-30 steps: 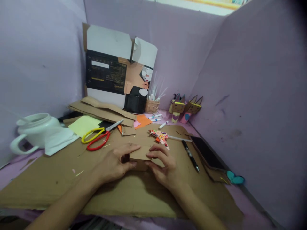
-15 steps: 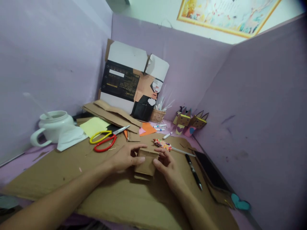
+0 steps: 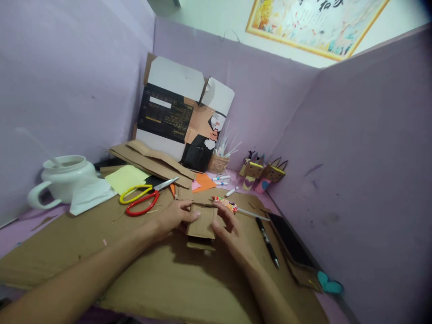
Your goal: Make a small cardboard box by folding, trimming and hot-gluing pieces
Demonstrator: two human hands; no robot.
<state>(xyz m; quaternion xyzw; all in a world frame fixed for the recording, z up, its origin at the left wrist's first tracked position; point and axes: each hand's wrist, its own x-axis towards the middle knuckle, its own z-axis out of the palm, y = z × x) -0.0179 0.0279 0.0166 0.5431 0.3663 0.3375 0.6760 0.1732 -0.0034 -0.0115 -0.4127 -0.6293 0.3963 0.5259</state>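
A small folded cardboard box (image 3: 201,221) is held between my two hands above a large cardboard sheet (image 3: 162,279). My left hand (image 3: 177,215) grips its left side, thumb on the upper face. On the opposite side, my right hand (image 3: 229,227) has its thumb at the right edge and its fingers curled behind. A loose flap shows below the front edge of the box. Just beyond the right hand lies a glue gun wrapped in colourful paper (image 3: 224,204), or something shaped like one, with a pale stick at its end.
Scissors (image 3: 148,198) with red and yellow handles lie left of the hands, near a white pot (image 3: 67,175). A black pen (image 3: 267,243) and a dark phone-like slab (image 3: 292,243) lie right. Cardboard strips (image 3: 155,162), markers (image 3: 221,180) and small cardboard figures (image 3: 253,173) are farther back.
The box has tilted so its upper face shows more squarely, and it appears slightly raised. Both hands keep their hold. The whole view has shifted slightly.
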